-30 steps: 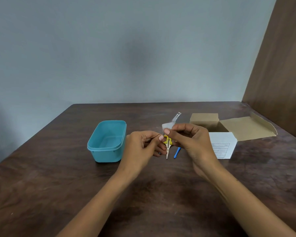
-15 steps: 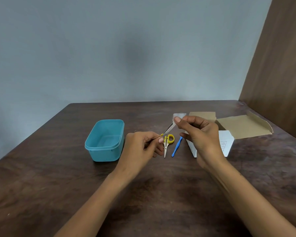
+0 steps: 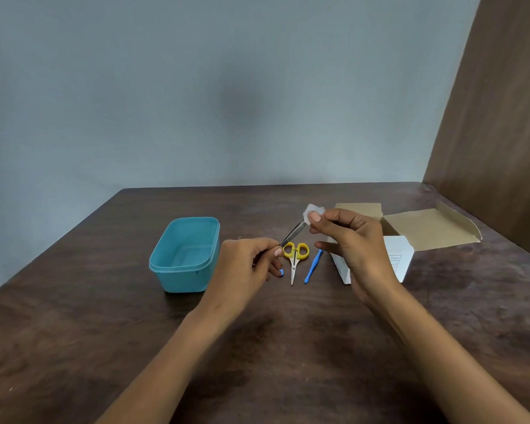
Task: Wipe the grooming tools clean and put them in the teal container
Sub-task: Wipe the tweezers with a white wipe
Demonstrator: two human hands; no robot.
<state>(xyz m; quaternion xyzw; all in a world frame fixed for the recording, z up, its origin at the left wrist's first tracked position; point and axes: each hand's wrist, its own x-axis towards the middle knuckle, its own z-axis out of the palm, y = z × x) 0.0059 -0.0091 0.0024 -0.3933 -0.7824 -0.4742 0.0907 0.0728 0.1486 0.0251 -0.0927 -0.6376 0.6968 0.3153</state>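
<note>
My left hand (image 3: 247,267) pinches the near end of thin metal tweezers (image 3: 292,233), which slant up to the right. My right hand (image 3: 354,240) pinches a white cotton pad (image 3: 312,210) against the tweezers' far tip. Below them, yellow-handled scissors (image 3: 295,255) lie on the brown table (image 3: 288,347), points toward me. A slim blue tool (image 3: 312,267) lies just right of the scissors. Another small blue piece (image 3: 281,272) peeks out under my left fingers. The open teal container (image 3: 184,255) stands to the left of my left hand and looks empty.
An opened cardboard box (image 3: 423,228) with a white printed side (image 3: 398,261) sits behind my right hand. A brown wooden panel (image 3: 496,117) rises at the table's right edge, and a grey wall stands behind the table.
My right hand has slid the cotton pad up and to the right along the tweezers toward their tip. The two hands have drawn apart, uncovering the scissors and blue tool.
</note>
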